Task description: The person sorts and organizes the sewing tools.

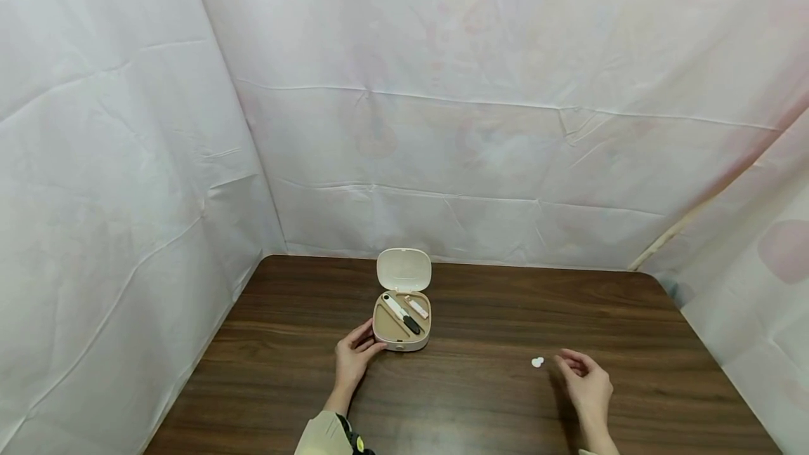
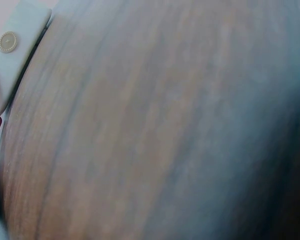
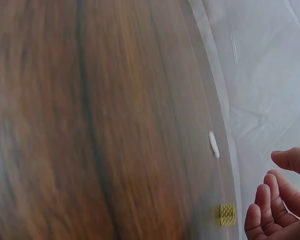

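Observation:
My left hand [image 1: 354, 360] holds the front left corner of a small beige case [image 1: 388, 328], thumb at the front and fingers along the side. Its lid [image 1: 404, 269] stands raised at the back. Inside lie a slim white tool [image 1: 393, 305] with a black end and a short white-and-pink piece [image 1: 417, 308]. The left wrist view catches the case's front with a round button [image 2: 8, 42]. My right hand [image 1: 586, 383], fingers loosely bent and holding nothing, hovers just right of a small white rounded piece [image 1: 536, 362] on the table.
The dark wood table [image 1: 474, 399] has rounded far corners. Pale sheets hang behind it [image 1: 442, 146] and along its left [image 1: 107, 195] and right sides. A gold knurled piece [image 3: 227, 214] shows low in the right wrist view.

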{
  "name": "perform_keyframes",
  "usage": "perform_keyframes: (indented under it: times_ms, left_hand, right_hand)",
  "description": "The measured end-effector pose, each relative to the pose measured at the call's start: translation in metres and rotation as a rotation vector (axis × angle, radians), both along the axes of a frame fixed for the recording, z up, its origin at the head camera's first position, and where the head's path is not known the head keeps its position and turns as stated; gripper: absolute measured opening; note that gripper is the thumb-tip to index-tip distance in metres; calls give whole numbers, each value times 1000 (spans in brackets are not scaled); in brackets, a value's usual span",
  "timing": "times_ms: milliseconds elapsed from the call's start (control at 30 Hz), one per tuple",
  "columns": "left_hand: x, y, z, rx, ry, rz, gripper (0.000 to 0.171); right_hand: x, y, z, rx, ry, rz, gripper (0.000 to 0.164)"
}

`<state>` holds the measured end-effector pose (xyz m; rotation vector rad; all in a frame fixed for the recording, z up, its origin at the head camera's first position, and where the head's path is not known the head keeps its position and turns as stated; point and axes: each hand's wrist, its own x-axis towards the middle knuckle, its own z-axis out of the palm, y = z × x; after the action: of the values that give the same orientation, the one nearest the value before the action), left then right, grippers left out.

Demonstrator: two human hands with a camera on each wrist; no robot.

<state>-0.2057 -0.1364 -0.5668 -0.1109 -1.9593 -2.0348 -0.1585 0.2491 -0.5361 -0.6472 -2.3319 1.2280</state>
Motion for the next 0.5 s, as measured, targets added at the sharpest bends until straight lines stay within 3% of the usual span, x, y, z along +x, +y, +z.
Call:
perform_keyframes:
  times_ms: [500]
  left_hand:
    - [-1,0,-1,12,28,-7,51]
  right_hand:
    - [5,23,-8,-5,-125,-68,35]
